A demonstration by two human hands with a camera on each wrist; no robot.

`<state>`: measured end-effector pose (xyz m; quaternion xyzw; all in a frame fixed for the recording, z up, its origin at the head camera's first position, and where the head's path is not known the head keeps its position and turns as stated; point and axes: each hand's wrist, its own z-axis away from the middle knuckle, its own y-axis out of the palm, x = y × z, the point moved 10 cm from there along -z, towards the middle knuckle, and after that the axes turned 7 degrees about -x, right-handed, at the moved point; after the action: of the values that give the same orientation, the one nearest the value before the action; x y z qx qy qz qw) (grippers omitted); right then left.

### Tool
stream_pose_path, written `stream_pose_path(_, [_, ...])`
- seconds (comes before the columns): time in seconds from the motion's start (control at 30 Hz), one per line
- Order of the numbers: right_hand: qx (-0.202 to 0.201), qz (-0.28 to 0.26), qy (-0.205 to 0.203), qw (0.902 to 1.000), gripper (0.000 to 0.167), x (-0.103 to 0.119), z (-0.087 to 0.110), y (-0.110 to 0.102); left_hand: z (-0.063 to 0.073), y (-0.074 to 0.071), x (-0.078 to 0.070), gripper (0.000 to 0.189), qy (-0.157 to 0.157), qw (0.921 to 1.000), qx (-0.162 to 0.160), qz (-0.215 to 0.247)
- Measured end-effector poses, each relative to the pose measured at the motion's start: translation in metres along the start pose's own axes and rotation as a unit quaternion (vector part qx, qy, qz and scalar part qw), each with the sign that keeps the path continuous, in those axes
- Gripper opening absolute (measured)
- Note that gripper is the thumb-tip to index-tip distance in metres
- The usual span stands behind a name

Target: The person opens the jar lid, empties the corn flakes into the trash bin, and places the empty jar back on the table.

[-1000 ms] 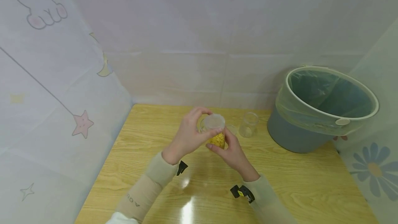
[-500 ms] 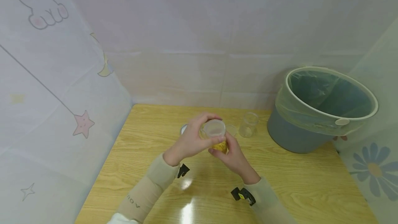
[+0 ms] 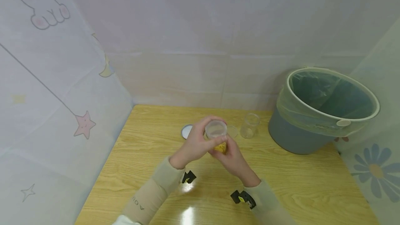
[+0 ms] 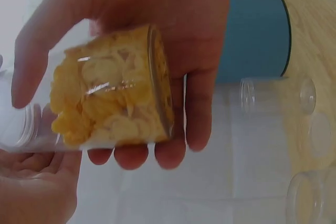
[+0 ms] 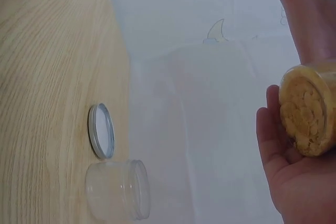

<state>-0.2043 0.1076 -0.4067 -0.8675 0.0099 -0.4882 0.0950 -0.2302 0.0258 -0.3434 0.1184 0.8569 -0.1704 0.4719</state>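
Note:
Both hands hold one clear jar of yellow flakes [image 3: 221,147] above the table. In the head view, my left hand [image 3: 195,142] is curled round its upper end, thumb near the rim of the translucent round top [image 3: 215,128]. My right hand [image 3: 233,159] grips the lower part from the right. The left wrist view shows the flakes [image 4: 105,87] packed in the lower part, with the right hand's fingers [image 4: 199,108] behind. A clear ridged rim [image 4: 23,124] lies at the upper end, by the left hand. The jar's base [image 5: 303,115] shows in the right wrist view.
A metal-rimmed lid [image 3: 186,131] lies left of the hands. A clear jar [image 5: 116,190] stands near it, hidden from the head view by the hands. To the right are a clear disc [image 3: 232,131], another clear jar [image 3: 250,125] and a lined blue-grey bin [image 3: 293,131].
My left hand has shifted slightly right and nearer, its fingers wrapping farther round the jar. The metal-rimmed lid, covered before, now shows. My right hand has barely moved.

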Motion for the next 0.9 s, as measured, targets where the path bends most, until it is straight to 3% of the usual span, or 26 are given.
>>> stream_pose_path(0.2, [-0.01, 0.0, 0.024, 0.9997, 0.059, -0.005, 0.0, 0.001, 0.001, 0.0, 0.0, 0.035, 0.013, 0.9997, -0.022, 0.006])
stream_pose_path(0.7, [-0.064, 0.032, 0.014, 0.9973, 0.066, -0.009, -0.001, 0.0, 0.004, -0.002, -0.003, 0.038, 0.034, 0.9971, -0.068, -0.004])
stream_pose_path(0.8, [-0.075, 0.04, 0.005, 0.9964, 0.071, -0.006, -0.002, 0.0, 0.005, -0.002, -0.001, 0.037, 0.034, 0.9967, -0.073, -0.01])
stream_pose_path(0.9, [-0.081, 0.041, 0.001, 0.9959, 0.072, 0.012, -0.004, 0.0, 0.005, -0.002, -0.001, 0.036, 0.038, 0.9959, -0.08, -0.015])
